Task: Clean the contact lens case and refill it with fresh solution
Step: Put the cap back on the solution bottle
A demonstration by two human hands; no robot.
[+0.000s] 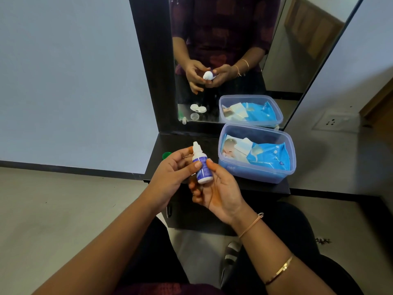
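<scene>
While both my left hand (170, 173) and right hand (221, 194) grip the solution bottle (202, 167), a squeeze now could waste drops. The lens case (197, 108) shows only in the mirror (276, 60), not under the tip.

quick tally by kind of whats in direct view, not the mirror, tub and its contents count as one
solution bottle: 1
green cap: 1
plastic tub: 1
total: 3
</scene>
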